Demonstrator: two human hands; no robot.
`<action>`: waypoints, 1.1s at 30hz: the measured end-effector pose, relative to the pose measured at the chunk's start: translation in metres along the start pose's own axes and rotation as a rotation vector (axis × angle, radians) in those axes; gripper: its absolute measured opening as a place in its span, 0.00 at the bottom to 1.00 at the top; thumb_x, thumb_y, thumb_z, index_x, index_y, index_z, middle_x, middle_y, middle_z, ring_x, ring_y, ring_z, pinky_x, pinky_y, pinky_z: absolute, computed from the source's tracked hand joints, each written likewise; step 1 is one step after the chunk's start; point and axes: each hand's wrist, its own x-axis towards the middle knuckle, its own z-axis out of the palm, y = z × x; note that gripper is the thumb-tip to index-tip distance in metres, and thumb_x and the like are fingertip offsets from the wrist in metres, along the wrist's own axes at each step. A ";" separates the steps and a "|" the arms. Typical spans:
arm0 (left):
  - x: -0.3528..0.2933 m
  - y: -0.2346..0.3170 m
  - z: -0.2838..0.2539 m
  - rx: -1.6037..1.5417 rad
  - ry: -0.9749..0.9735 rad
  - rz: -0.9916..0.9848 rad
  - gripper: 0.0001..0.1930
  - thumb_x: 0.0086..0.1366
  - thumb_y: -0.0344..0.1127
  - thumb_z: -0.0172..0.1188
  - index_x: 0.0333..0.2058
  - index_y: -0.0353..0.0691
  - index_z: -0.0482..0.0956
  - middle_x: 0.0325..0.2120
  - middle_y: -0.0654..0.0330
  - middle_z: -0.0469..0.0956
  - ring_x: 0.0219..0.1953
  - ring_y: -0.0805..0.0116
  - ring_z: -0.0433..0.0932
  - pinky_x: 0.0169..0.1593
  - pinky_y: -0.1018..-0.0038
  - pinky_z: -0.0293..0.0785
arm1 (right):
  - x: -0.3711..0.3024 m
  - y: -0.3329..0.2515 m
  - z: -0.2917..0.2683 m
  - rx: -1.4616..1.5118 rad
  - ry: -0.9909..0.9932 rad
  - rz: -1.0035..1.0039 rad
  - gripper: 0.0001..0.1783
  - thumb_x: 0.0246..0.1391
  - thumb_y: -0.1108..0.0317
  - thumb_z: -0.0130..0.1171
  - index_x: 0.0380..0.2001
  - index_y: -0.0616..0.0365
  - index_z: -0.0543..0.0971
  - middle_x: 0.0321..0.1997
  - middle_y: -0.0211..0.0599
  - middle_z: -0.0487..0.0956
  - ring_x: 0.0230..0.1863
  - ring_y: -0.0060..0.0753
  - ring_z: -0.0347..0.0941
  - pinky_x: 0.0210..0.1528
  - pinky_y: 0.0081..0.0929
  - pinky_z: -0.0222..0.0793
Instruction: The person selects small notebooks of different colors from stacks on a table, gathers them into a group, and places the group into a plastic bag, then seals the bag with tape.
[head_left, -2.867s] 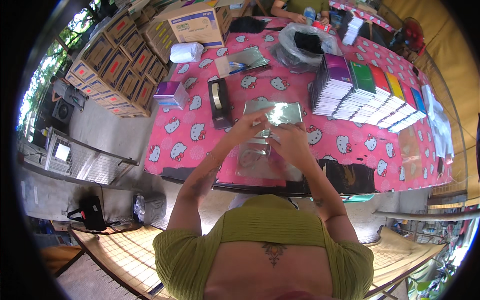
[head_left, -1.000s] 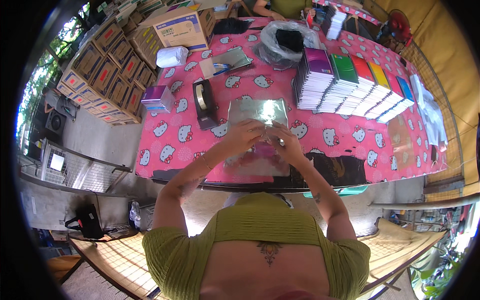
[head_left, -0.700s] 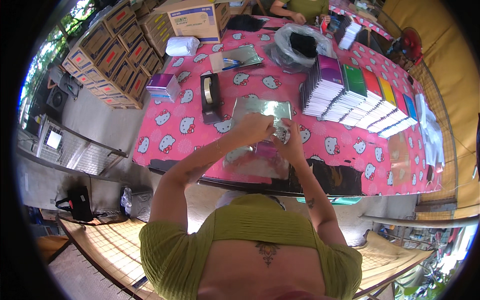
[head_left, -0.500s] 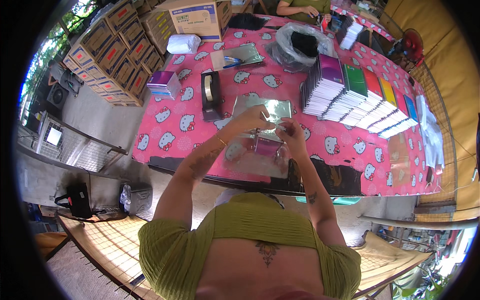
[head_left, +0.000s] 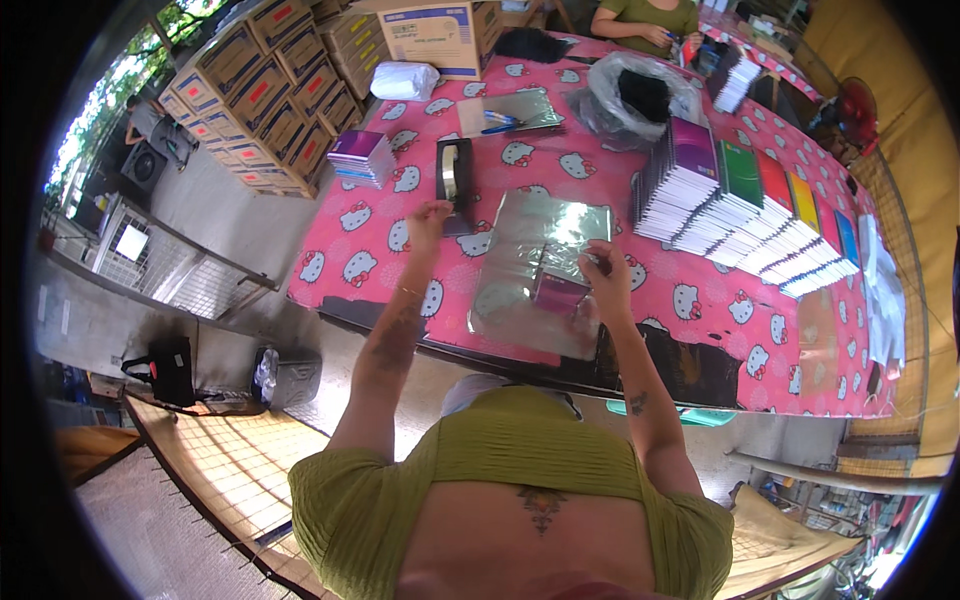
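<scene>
My left hand is beside the front end of a black tape dispenser, its fingertips pinched together. Whether a strip of tape is between them is too small to tell. Clear plastic film lies flat on the table in front of me, shining in the light. Under or inside its right part is a small purple notebook. My right hand is at the film's right edge, above the notebook, with curled fingers closed on the film.
Stacked notebooks in several colours stand on the right. A smaller purple stack is left of the dispenser. Farther back are a plastic bag with black contents, a carton and a white package. Another person works across the table.
My left hand has left the film and moved left to the tape dispenser. The right hand stays near the film's edge. The whole view has shifted slightly, moving the table rightward in the picture.
</scene>
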 end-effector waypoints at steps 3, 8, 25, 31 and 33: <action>-0.045 -0.003 0.019 -0.328 0.055 -0.185 0.12 0.60 0.37 0.65 0.37 0.33 0.83 0.30 0.66 0.82 0.33 0.75 0.77 0.37 0.77 0.73 | -0.002 0.000 -0.006 -0.034 0.048 0.017 0.17 0.55 0.74 0.65 0.48 0.61 0.76 0.38 0.31 0.79 0.37 0.18 0.73 0.40 0.19 0.70; -0.032 0.024 -0.005 1.191 0.193 0.342 0.09 0.61 0.38 0.61 0.35 0.39 0.83 0.25 0.54 0.83 0.29 0.55 0.83 0.34 0.60 0.76 | -0.005 0.004 0.000 -0.033 0.060 -0.026 0.16 0.55 0.74 0.65 0.47 0.61 0.77 0.38 0.30 0.79 0.34 0.17 0.70 0.37 0.19 0.68; 0.041 0.007 0.192 0.831 -1.767 0.080 0.23 0.62 0.54 0.62 0.46 0.42 0.78 0.36 0.68 0.81 0.41 0.77 0.75 0.44 0.72 0.70 | -0.005 -0.005 0.006 0.076 -0.013 0.004 0.26 0.56 0.75 0.63 0.57 0.58 0.70 0.44 0.29 0.74 0.42 0.19 0.70 0.42 0.19 0.68; -0.009 0.006 0.140 0.168 -1.184 -0.231 0.33 0.62 0.52 0.64 0.60 0.39 0.69 0.54 0.57 0.74 0.53 0.69 0.72 0.52 0.71 0.71 | -0.023 0.020 -0.012 0.231 0.122 -0.086 0.35 0.52 0.75 0.65 0.64 0.58 0.66 0.61 0.35 0.69 0.58 0.30 0.68 0.59 0.30 0.66; -0.050 -0.012 0.100 0.122 -1.122 0.067 0.35 0.57 0.47 0.70 0.60 0.38 0.68 0.56 0.55 0.71 0.57 0.64 0.70 0.56 0.67 0.71 | -0.035 0.016 -0.007 -0.029 -0.084 -0.054 0.47 0.49 0.68 0.70 0.69 0.57 0.58 0.68 0.42 0.64 0.67 0.38 0.62 0.65 0.36 0.60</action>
